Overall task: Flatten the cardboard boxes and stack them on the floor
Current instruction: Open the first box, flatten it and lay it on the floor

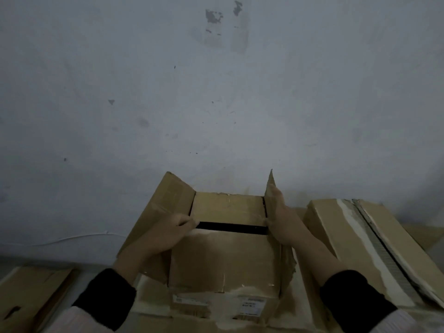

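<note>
A brown cardboard box (223, 258) stands in front of me with its top partly open. A dark gap runs between its two inner flaps. The left outer flap (158, 207) leans out to the left, and the right outer flap (270, 191) stands upright. My left hand (165, 234) grips the edge of the near inner flap at the gap's left end. My right hand (281, 217) lies flat against the upright right flap, fingers extended, thumb at the gap's right end. The box rests on another cardboard surface (153, 299) with a printed label.
A closed cardboard box (374, 248) with torn white tape lies at the right. Flattened cardboard (31, 294) lies on the floor at the lower left. A stained grey-white wall (216, 92) rises right behind the boxes.
</note>
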